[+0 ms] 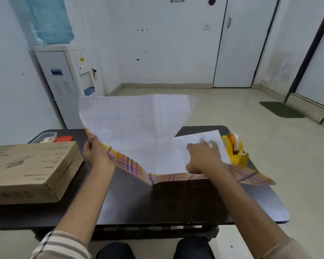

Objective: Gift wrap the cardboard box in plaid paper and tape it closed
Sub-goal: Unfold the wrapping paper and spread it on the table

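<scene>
The plaid paper is half unfolded over the middle of the dark table, white side up, with its orange and purple plaid side showing along the near edge. My left hand grips the paper's left edge and holds that half lifted off the table. My right hand lies blurred on the right half, fingers spread flat, pressing it down. The flat brown cardboard box sits closed on the table's left end, apart from the paper. A yellow tape dispenser stands just right of the paper.
The dark table has bare surface in front of the paper. A clear lidded container and a red lid lie behind the box. A water dispenser stands beyond the table at left. My knees show below the table's near edge.
</scene>
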